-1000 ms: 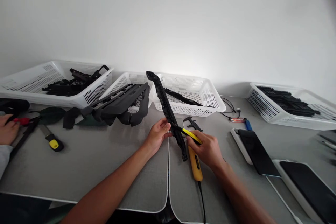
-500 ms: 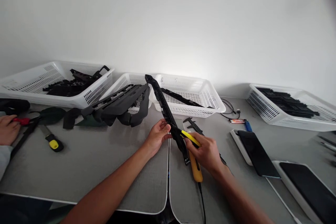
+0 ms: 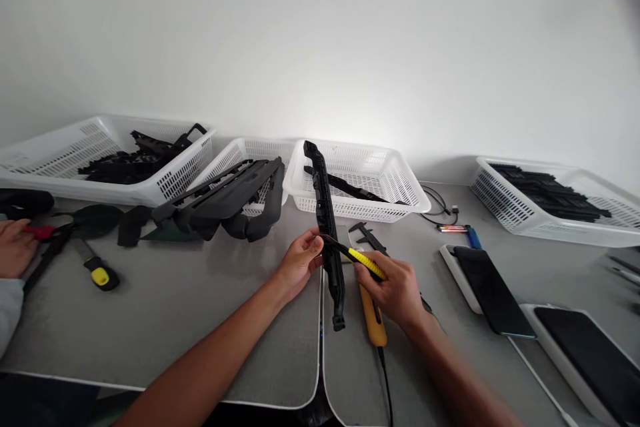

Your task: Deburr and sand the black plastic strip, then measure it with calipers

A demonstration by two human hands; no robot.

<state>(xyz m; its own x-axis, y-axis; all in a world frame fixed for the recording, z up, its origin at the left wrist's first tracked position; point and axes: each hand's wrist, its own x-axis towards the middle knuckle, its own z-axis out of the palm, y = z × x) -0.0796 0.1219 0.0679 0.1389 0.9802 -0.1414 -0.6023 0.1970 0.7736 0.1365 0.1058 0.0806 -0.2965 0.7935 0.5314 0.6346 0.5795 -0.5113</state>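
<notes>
— Where's the strip [image 3: 330, 233]?
— Above the bench [image 3: 165, 307], pinched by the left hand [image 3: 299, 261]; the right hand [image 3: 395, 290] grips a knife [image 3: 361, 259] against it.
— Risk?
— A slipping blade could nick the left fingers.

both forearms bare, no sleeves, gloves or rings on left hand [image 3: 299, 261] or right hand [image 3: 395, 290].

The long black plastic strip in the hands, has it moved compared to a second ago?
Yes. The long black strip has swung: its far tip went right, now over the middle white basket instead of its left corner.
</notes>
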